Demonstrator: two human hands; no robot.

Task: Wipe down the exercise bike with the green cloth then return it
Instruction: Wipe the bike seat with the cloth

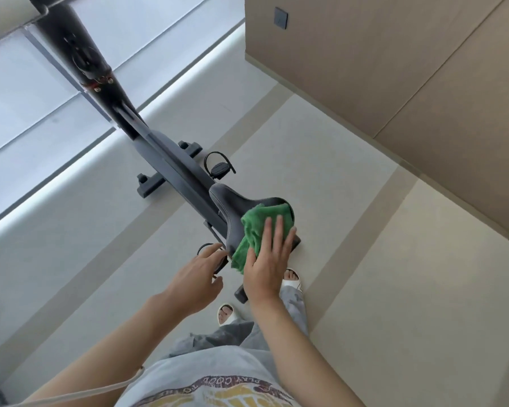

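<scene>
Right hand (269,259) flat on green cloth (257,230), saddle (232,201)

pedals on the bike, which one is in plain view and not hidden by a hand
The far pedal, with its strap loop, beyond the saddle. The near pedal is mostly hidden behind the left hand.

The only writing is on the grey T-shirt (206,374) of the person, an upside-down curved line of letters too small and blurred to read with certainty.
</scene>
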